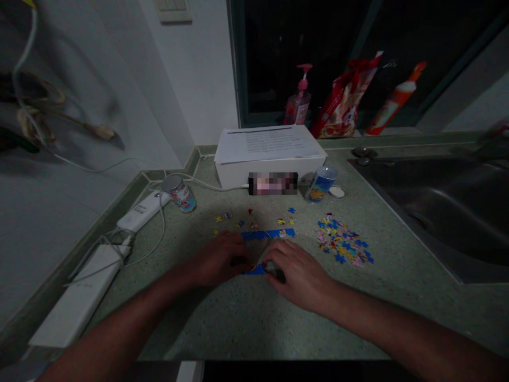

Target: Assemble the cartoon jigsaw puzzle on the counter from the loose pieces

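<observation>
Joined blue jigsaw puzzle pieces [254,270] lie on the counter between my hands. My left hand [223,257] is curled, with its fingertips closed at the left part of this lower strip. From the other side, my right hand [296,271] pinches at the strip's right end; the fingers partly hide what they grip. Just beyond the hands runs an upper blue puzzle strip [286,233], its left end partly behind my left hand. Several loose puzzle pieces [280,222] are scattered past it. A pile of mixed puzzle pieces [344,241] lies to the right.
A phone-like device [272,183] with a blurred screen leans against a white box [230,172]. Nearby stand a clear puzzle canister [320,184], a round lid [337,192] and a lidded can [180,194]. Power strips [85,294] with cables line the left; a sink [445,212] is right.
</observation>
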Tool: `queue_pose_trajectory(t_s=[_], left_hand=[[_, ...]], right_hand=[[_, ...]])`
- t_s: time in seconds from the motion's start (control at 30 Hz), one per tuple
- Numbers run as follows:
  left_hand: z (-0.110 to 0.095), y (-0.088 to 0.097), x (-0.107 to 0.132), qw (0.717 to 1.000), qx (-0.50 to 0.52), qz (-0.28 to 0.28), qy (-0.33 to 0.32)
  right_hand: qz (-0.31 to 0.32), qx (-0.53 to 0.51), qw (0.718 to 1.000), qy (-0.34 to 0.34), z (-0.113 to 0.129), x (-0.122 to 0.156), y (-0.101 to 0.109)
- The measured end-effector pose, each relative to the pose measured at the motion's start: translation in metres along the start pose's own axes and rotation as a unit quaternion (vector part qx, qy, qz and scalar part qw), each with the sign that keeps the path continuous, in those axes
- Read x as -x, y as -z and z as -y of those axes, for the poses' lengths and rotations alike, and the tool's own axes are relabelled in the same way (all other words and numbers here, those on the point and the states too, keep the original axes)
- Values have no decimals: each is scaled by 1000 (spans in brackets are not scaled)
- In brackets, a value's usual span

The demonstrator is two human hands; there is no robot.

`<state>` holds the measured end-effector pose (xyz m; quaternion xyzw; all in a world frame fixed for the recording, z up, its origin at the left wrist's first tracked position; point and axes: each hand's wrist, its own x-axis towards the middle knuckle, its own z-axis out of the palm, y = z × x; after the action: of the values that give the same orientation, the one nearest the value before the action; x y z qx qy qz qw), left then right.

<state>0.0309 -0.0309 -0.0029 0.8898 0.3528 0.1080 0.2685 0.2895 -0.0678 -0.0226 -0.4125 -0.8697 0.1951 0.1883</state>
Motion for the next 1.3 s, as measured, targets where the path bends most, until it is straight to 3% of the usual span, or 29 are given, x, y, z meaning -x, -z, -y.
queue_pose_trajectory(t_s=[1.3], left_hand=[[-1, 1, 0, 1000, 1, 0, -4]], right_hand=[[-8, 6, 1000, 12, -2, -2, -4]])
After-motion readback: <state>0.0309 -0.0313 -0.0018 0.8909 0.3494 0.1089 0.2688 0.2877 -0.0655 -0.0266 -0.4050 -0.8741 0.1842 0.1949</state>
